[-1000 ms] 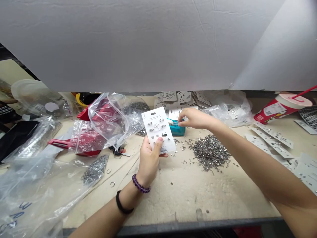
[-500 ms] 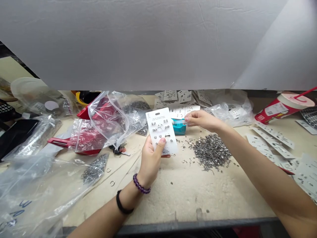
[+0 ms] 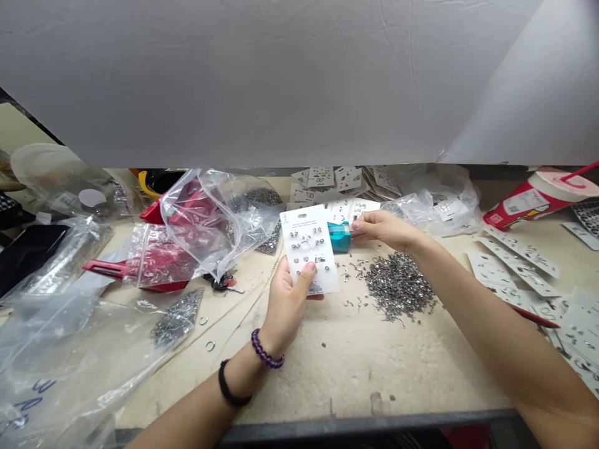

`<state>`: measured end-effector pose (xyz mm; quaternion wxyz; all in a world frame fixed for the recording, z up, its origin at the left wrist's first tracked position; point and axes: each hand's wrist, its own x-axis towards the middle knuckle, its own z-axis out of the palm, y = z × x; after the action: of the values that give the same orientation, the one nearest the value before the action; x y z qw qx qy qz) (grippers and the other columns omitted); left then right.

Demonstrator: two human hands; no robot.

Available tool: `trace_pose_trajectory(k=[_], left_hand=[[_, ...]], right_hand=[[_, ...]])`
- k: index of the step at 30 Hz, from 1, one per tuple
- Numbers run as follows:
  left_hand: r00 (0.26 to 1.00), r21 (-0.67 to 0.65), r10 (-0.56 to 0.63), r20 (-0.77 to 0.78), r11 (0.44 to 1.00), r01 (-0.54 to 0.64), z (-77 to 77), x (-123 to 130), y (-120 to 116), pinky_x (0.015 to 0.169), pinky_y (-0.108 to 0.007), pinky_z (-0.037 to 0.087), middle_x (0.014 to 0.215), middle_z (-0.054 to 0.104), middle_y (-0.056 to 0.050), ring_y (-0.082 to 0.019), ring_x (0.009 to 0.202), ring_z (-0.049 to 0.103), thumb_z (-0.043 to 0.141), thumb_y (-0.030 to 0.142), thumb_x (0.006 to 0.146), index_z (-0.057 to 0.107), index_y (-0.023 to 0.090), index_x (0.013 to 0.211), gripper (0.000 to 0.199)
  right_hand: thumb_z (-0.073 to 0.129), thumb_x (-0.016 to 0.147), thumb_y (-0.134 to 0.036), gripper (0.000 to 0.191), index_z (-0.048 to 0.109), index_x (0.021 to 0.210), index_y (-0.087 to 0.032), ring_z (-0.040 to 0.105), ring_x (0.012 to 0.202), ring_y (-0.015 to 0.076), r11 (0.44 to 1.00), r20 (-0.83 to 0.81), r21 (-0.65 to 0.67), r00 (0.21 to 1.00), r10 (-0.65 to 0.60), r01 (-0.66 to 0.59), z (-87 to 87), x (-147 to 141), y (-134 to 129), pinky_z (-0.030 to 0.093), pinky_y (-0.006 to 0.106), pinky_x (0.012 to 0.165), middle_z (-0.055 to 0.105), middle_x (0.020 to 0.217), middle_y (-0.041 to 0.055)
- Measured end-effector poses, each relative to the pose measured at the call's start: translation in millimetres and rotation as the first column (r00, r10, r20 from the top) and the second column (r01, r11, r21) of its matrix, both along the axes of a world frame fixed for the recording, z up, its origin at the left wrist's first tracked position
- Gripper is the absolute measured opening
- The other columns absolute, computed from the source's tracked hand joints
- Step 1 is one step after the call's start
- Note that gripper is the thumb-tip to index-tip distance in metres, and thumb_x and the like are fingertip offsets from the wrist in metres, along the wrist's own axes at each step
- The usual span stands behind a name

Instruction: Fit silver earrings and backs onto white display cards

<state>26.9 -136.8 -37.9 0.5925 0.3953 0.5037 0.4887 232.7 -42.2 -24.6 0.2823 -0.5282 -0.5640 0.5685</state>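
Note:
A white card (image 3: 309, 240) bearing rows of small metal pieces stands tilted in my left hand (image 3: 285, 302), the thumb pressed on its lower front. My right hand (image 3: 379, 229) is closed in a pinch at the right end of a teal tape dispenser (image 3: 340, 238); what lies between its fingertips is too small to make out. The card covers the dispenser's left part. A heap of small metal pieces (image 3: 397, 285) lies on the table below my right hand, with loose ones scattered to its left.
Clear plastic bags (image 3: 219, 218) and a red scoop (image 3: 110, 268) lie at the left, near a black phone (image 3: 32, 252). More cards (image 3: 519, 265) are spread at the right below a red cup (image 3: 528, 202). Another card stack (image 3: 349, 179) sits at the back.
The card in my left hand has shifted slightly right and turned a little more upright. My right hand remains beside the dispenser, and the view has moved slightly.

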Motion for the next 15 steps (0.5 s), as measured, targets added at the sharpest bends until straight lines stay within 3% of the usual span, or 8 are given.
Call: trace_pose_trajectory(k=[5,15], left_hand=[[1.0,-0.006,-0.015,0.006,1.0,0.015,-1.2,1,-2,0.047,-0.022,0.05,0.098,0.065,-0.007,-0.017,0.07,0.064,0.059,0.04,0.075,0.049,0.018,0.105,0.039],[0.998,0.023,-0.068,-0.011,0.997,0.068,-3.2,2,-6,0.047,-0.021,0.051,0.097,0.065,-0.006,-0.015,0.07,0.063,0.057,0.041,0.076,0.047,0.019,0.109,0.041]], right_hand=[[0.056,0.081,-0.025,0.019,0.052,0.063,-0.02,0.064,0.077,0.0181,0.993,0.043,0.067,0.994,-0.1,0.097,-11.9,-7,-5,0.052,0.041,0.08,0.066,0.078,0.007],[0.048,0.083,-0.024,0.017,0.046,0.066,-0.019,0.065,0.079,0.0173,0.967,0.038,0.059,0.967,-0.25,0.248,-25.9,-16,-14,0.055,0.035,0.074,0.065,0.081,0.0074]])
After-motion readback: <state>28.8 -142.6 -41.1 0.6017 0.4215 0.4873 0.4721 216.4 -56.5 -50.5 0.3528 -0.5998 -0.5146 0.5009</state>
